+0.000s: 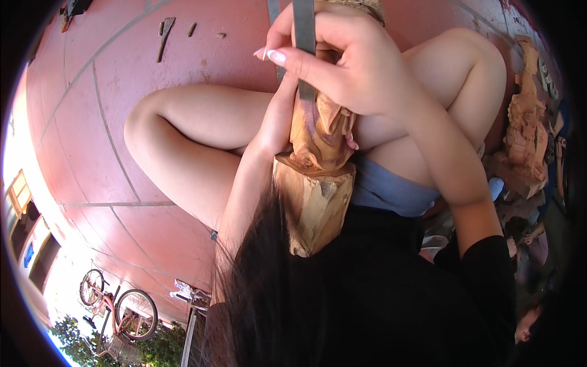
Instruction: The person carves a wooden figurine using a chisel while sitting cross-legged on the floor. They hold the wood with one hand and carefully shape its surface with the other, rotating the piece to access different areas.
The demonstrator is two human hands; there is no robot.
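A carved wooden figure (323, 144) with a rough, faceted base (315, 202) lies between my bent legs, its base toward my body. My left hand (279, 125) is wrapped round the figure from the left and underneath, with fingertips showing at its right side. Above the carving, my right hand (351, 58) pinches a flat grey metal tool (304, 49) between thumb and fingers. The tool's square lower end lies over the carved surface. Its upper end runs out of the picture, so I cannot tell whether it is a chisel or a file.
Red tiled floor (116, 153) surrounds me. A dark flat tool (165, 40) and small pieces lie at the far left. A larger wooden carving (527, 131) is at the right, with people partly visible near the rim. A bicycle (116, 309) stands at the lower left.
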